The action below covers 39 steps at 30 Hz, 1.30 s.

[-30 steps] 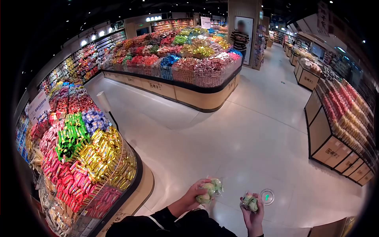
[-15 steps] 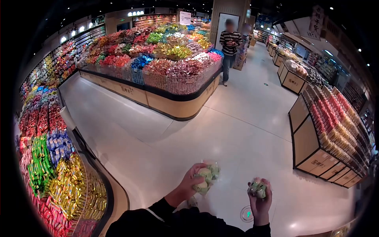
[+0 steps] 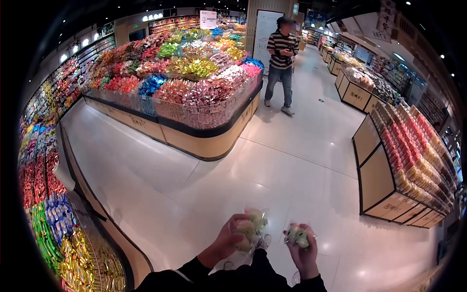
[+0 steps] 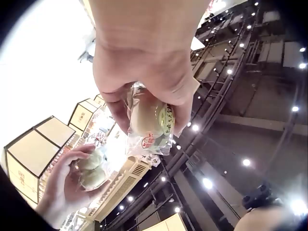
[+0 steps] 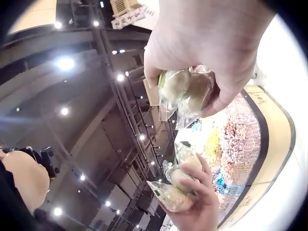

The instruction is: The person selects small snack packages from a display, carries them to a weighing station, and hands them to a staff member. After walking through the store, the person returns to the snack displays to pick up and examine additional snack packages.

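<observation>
In the head view my left hand (image 3: 224, 243) grips several round, pale green pastries (image 3: 254, 228) in clear wrappers, low in the middle. One wrapper (image 4: 149, 120) shows red print and a green oval label in the left wrist view. My right hand (image 3: 306, 259), a short way to the right, has its fingers curled round wrapped pastries (image 5: 185, 94) of the same kind; two show side by side in the right wrist view. Both hands are held up in front of the body, apart from each other. Part of each bunch is hidden by fingers.
A large island (image 3: 204, 131) heaped with colourful wrapped sweets stands ahead. Another sweets counter (image 3: 134, 253) curves along the left. On the right is a stepped display (image 3: 413, 160) of packets. A person in a striped top (image 3: 281, 53) stands in the aisle beside the island.
The view has swung and shifted, so the island lies further left and nearer. The person in stripes has come closer. Both hands keep hold of their wrapped pastries.
</observation>
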Tool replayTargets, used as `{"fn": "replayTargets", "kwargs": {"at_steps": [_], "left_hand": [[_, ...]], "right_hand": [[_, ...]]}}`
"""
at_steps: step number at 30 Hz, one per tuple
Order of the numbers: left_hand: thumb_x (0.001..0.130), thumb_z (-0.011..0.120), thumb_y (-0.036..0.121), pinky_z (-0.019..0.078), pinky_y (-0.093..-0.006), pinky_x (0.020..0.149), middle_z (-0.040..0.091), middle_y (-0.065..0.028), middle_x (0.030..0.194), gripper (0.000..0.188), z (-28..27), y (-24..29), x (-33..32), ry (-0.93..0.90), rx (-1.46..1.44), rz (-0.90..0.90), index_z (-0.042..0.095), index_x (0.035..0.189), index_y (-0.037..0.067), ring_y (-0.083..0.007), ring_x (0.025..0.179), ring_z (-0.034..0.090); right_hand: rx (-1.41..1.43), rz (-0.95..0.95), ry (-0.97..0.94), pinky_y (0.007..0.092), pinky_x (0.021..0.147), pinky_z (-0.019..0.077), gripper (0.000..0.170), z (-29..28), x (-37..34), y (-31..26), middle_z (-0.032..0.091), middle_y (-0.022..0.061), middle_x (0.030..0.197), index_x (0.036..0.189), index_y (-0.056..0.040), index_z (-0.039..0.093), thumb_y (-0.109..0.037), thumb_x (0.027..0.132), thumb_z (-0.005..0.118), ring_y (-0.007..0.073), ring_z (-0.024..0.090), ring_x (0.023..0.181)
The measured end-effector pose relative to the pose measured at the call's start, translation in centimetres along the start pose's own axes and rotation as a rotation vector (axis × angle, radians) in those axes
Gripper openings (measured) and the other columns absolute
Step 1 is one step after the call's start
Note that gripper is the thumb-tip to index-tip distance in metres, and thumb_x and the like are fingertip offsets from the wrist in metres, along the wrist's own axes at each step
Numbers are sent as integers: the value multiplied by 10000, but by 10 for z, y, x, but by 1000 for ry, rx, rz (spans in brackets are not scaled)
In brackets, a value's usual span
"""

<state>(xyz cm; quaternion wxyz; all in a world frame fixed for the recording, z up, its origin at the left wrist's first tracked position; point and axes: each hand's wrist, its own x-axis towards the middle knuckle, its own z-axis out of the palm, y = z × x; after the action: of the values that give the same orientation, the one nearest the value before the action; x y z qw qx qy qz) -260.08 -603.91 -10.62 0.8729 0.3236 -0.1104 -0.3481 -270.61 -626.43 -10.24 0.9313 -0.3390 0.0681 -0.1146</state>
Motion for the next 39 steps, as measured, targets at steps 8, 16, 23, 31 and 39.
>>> {"fn": "replayTargets", "kwargs": {"at_steps": [8,16,23,31,39], "left_hand": [[657,730,103,515,-456,860,469,-137,1199,648,-2,7,141,12,71,-49,388,1208,109,-324,1058,553],[679,745,136,527,-441,832,459,-124,1212,635,32,-17,285,-69,126,-151,405,1214,96,-311,1054,551],[726,705,143,527,-445,842,454,-145,1207,569,33,-39,359,-70,128,-301,402,1204,87,-319,1061,549],[742,717,174,537,-448,833,452,-140,1182,565,31,-50,479,-93,85,-300,400,1202,82,-301,1037,557],[751,659,148,546,-430,815,461,-143,1190,522,42,-61,645,-79,2,-252,404,1202,92,-308,1043,553]], "right_hand": [[20,-66,22,485,1023,347,406,-57,115,-49,507,121,1223,1161,-100,480,-323,839,590,332,478,1149],[33,-156,24,458,1003,371,330,-109,202,-115,514,104,1216,1142,-115,509,-314,881,542,314,504,1121],[30,-121,113,452,985,374,376,-147,232,-144,510,116,1211,1156,-125,494,-345,859,564,347,484,1138],[1,-221,255,440,958,400,385,-193,312,-209,511,106,1198,1156,-126,480,-341,849,568,373,501,1123],[-67,-67,211,472,988,392,452,-222,459,-258,495,152,1219,1193,-77,447,-300,834,606,360,506,1126]]}}
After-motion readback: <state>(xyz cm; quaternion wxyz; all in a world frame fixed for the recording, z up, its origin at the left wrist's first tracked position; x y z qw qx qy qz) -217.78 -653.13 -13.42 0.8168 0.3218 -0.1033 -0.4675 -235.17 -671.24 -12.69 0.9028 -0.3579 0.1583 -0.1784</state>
